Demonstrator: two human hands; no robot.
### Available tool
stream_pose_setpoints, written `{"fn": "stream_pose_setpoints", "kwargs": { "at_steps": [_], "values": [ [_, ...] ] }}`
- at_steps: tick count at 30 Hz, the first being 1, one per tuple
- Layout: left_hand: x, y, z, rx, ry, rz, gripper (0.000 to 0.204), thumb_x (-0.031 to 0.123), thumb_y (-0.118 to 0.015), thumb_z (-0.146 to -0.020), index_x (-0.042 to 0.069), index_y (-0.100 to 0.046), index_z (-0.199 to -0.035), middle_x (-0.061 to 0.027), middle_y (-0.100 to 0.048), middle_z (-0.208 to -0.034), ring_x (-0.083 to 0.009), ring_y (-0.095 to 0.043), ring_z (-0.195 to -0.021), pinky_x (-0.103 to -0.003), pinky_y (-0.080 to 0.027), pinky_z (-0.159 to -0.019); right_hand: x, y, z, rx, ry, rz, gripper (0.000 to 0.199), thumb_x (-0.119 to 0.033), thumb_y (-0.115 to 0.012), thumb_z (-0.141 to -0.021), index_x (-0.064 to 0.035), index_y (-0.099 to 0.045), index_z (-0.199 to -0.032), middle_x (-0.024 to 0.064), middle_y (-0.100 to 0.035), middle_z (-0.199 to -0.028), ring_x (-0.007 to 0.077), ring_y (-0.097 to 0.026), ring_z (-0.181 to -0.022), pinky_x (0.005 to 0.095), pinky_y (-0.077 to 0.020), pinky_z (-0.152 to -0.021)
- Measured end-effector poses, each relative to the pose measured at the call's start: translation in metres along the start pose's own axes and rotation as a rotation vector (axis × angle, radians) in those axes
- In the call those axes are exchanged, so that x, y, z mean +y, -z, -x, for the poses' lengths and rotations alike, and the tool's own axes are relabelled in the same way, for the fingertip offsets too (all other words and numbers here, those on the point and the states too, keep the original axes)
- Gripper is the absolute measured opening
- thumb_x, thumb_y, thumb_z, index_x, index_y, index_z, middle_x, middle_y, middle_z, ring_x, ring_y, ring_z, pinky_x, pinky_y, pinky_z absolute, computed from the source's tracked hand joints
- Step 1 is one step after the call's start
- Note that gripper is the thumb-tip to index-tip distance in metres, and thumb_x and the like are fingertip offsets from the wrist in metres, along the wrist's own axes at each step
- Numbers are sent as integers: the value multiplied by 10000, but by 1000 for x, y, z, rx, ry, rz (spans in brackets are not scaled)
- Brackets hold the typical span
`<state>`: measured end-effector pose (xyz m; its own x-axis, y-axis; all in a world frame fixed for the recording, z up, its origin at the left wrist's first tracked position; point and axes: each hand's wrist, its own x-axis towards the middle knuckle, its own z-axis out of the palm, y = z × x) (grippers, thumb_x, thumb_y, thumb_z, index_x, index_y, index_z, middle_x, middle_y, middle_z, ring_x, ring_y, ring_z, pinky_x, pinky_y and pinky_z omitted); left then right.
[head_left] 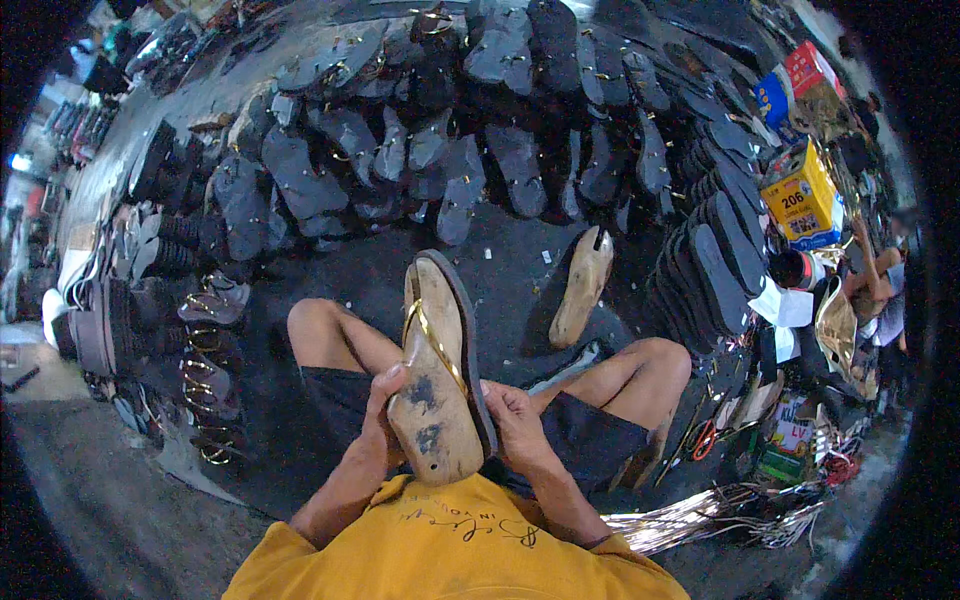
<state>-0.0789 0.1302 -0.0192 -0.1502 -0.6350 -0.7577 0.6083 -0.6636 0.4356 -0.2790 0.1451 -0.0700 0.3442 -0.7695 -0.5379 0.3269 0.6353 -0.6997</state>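
Between my hands is a pale wooden shoe last (pixel 425 390), upright with its toe end pointing away from me. A dark sandal sole (pixel 466 345) lies along its right side and behind it, and a gold strap (pixel 440 350) crosses over the wood. My left hand (pixel 383 408) closes on the last's left edge, thumb on the wood. My right hand (pixel 512 415) grips the sole's right edge near the heel, its fingers partly hidden. Beyond my right knee, a second wooden last (pixel 583 287) rests on the dark ground sheet.
Many black soles (pixel 460 190) lie in an arc ahead, with stacked soles (pixel 705 260) to the right. Finished gold-strapped sandals (pixel 205 370) line the left. Right of me are a yellow tin (pixel 803 195), orange-handled scissors (pixel 703 440) and a bundle of thin straps (pixel 700 518). Another person's arm (pixel 868 265) shows far right.
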Motion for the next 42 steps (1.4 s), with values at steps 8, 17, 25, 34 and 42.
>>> {"fn": "stream_pose_setpoints", "kwargs": {
  "at_steps": [8, 17, 25, 34, 42],
  "values": [
    [23, -38, 34, -420, -141, -171, 1166, 477, -860, -727, 4, -303, -1635, -162, -515, -1533, -284, -538, -1369, -410, -448, -1148, 44, 16, 16, -270, -272, -608, 474, -490, -621, -1056, -79, -675, -1287, 55, -751, -1103, 176, -709, -959, 347, -584, -863],
    [17, -46, -40, -234, -315, -420, 902, 448, -805, -880, -44, -378, -1504, -174, -540, -1390, -247, -569, -1243, -359, -503, -1039, -5, -23, -7, 345, 309, -129, 531, -328, -679, -1041, -59, -479, -1454, 93, -655, -1196, 183, -685, -1042, 333, -596, -865],
    [38, -71, -14, 22, -555, -1001, 293, 217, -540, -1140, -25, -685, -1058, -51, -668, -991, -127, -633, -925, -282, -516, -806, -62, 5, 15, -59, 252, 3, 1129, -164, -898, -796, -61, -162, -1646, 205, -523, -1467, 355, -555, -1350, 540, -448, -1176],
    [31, -37, -18, -521, -780, -806, 318, 298, -542, -1147, 40, -549, -961, 35, -483, -835, -76, -458, -685, -257, -411, -600, -67, 1, 34, -230, 100, -511, 1016, -311, -767, -725, 39, -359, -1587, 227, -586, -1468, 366, -630, -1305, 513, -531, -1106],
    [3, -49, -46, -221, -1030, -830, 363, 284, -561, -1133, -23, -593, -942, -18, -564, -907, -151, -554, -855, -307, -478, -781, -55, 9, 38, 122, 81, -382, 916, -244, -744, -814, 14, -347, -1597, 200, -567, -1479, 357, -597, -1335, 510, -493, -1145]
  ]
}}
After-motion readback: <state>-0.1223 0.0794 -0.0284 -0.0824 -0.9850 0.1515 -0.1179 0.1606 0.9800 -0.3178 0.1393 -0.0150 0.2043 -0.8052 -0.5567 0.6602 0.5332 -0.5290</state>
